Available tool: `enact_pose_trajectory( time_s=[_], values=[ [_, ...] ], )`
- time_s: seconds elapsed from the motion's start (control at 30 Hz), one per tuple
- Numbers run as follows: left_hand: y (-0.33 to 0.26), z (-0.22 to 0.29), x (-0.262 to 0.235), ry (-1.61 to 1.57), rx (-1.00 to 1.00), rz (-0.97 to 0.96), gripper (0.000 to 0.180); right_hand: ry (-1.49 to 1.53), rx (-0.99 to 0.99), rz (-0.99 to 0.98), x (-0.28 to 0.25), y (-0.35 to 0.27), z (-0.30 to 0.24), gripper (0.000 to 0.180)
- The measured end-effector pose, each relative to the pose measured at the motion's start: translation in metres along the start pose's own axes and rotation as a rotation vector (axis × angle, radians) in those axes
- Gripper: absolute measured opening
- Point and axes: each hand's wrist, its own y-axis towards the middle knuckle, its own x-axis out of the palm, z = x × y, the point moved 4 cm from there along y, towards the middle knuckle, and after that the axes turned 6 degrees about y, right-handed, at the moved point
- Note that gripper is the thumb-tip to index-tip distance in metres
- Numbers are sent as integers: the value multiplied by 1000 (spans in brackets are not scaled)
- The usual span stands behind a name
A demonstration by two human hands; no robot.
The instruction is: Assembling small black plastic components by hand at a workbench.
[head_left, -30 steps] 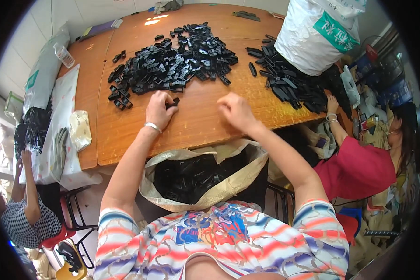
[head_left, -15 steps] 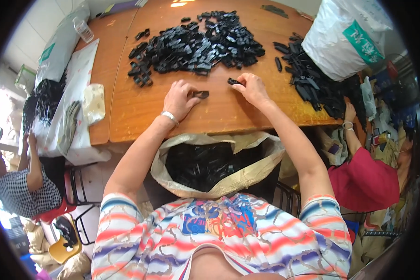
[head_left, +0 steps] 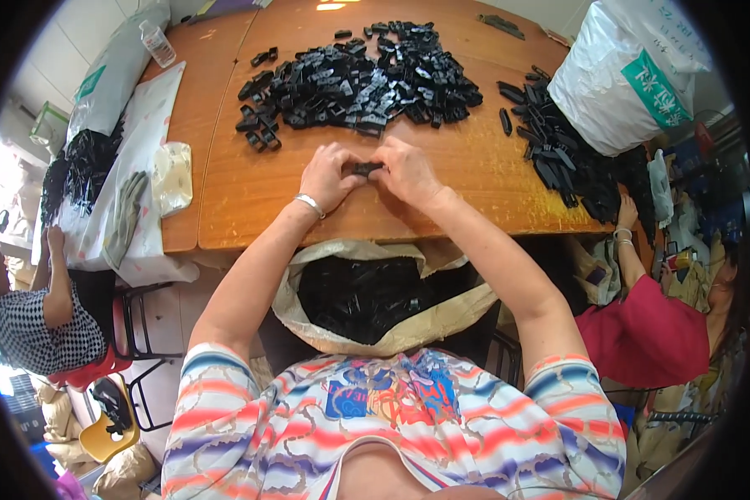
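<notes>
Above the near tabletop (head_left: 262, 200), left hand (head_left: 328, 177) and right hand (head_left: 408, 172) pinch one black part (head_left: 365, 168).
Its long axis runs left to right, an end toward each hand; the black pile (head_left: 354, 87) lies farther off.

The counter (head_left: 267, 196) looks like varnished wood, smooth and softly glossy, scuffed rough toward the near edge; the heaped black clips (head_left: 354, 87) look like hard plastic, catching bright glints; the part (head_left: 365, 169) between the person's fingers (head_left: 333, 157) seems the same plastic, darker and duller here; the long black pieces (head_left: 550, 167) look plastic too, more satin; the white sack (head_left: 587, 92) is creased, faintly shiny plastic; the open sack (head_left: 454, 312) looks woven and coarse; the bracelet (head_left: 311, 204) is polished metal; the striped shirt (head_left: 392, 421) is matt cloth.
</notes>
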Motion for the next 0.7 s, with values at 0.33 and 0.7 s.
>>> enact_pose_trajectory(
  time_s=[0.33,0.7],
  values=[
    [17,5,3,44,-166,-152,25,7,-19,65,6,-16,8,27],
    [53,13,9,184,-134,-43,24,301,94,-203,-26,-131,-71,25]
  ],
)
